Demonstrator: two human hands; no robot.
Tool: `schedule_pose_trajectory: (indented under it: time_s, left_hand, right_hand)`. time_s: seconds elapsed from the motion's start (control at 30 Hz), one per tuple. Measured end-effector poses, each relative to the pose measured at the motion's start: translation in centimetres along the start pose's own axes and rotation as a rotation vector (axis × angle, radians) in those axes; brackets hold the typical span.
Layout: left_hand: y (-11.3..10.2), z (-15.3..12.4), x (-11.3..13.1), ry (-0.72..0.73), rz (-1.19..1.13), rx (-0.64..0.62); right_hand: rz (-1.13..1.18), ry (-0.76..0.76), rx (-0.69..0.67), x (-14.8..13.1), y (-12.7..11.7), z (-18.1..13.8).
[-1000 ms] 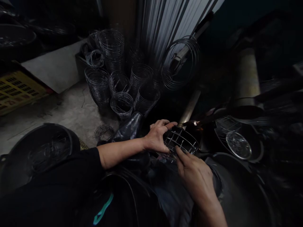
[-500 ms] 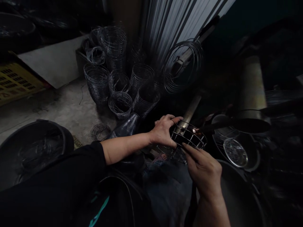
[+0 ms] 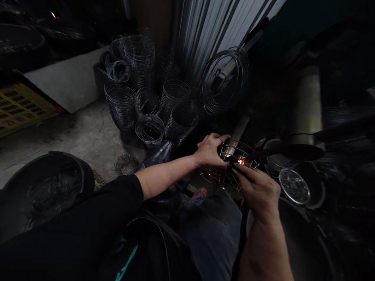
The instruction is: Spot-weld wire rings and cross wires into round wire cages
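Best keep the one held wire basket (image 3: 227,153) steady at the brightest spark (image 3: 241,162), skin clear, the grip of the left hand (image 3: 209,152) half curled round its left side and the right hand (image 3: 259,189) pinching its near edge, one yellow crate (image 3: 20,103) and one hanging wire coil (image 3: 208,99) farther off

One view, from my head, facing forward and steeply down, over my left hand (image 3: 209,153) and right hand (image 3: 260,189) close by, the floor (image 3: 90,128) farther off, its edge along the pale board (image 3: 66,80), striped panel (image 3: 224,33) beyond.
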State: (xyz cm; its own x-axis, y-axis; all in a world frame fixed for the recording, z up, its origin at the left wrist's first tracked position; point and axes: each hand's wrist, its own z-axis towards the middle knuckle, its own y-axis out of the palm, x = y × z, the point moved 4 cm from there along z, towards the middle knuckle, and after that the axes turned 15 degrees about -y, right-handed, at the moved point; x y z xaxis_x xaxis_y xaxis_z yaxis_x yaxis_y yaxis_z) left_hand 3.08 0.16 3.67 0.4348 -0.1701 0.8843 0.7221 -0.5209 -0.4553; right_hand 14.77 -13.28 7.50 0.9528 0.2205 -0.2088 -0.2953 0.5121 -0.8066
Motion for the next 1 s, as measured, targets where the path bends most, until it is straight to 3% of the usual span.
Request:
schedule_pose_trajectory:
  time_s: [0.1, 0.3, 0.37, 0.43, 0.53, 0.6, 0.7, 0.77, 0.87, 1.0]
  left_hand:
    - [0.1, 0.4, 0.2, -0.012, 0.002, -0.011]
    - [-0.1, 1.9, 1.0, -0.114, 0.071, 0.010]
    - [-0.2, 2.5, 1.0, -0.109, 0.083, 0.003]
    - [-0.1, 2.7, 0.1, -0.051, 0.050, -0.032]
    - [0.5, 2.5, -3.0, -0.033, -0.160, -0.122]
    - [1.3, 2.2, -5.9, -0.152, -0.382, -0.196]
    - [1.6, 0.9, -8.6, -0.298, -0.585, -0.234]
    - [0.6, -0.5, -8.9, -0.270, -0.565, -0.185]
    - [-1.8, -3.5, -7.4, -0.074, -0.389, -0.133]
    - [-3.1, -7.3, -4.9, 0.164, -0.144, -0.150]
  right_hand:
    - [0.074, 0.096, 0.079, 0.0, -0.5, -0.5]
    - [0.392, 0.482, 0.472, -1.8, -1.8, -2.9]
    - [0.512, 0.607, 0.456, -1.7, -0.9, -4.1]
    - [0.562, 0.668, 0.335, -1.3, 0.1, -5.4]
    - [0.495, 0.533, 0.065, -1.6, 0.9, -6.5]
    - [0.410, 0.321, -0.058, -3.1, 0.7, -6.3]
    - [0.271, -0.013, -0.095, -6.7, -0.7, -4.8]
    - [0.241, -0.156, -0.093, -9.1, -1.8, -3.5]
    - [0.340, -0.167, -0.118, -10.9, -2.7, -2.0]
    - [0.421, 0.037, -0.272, -9.6, -1.4, -1.5]
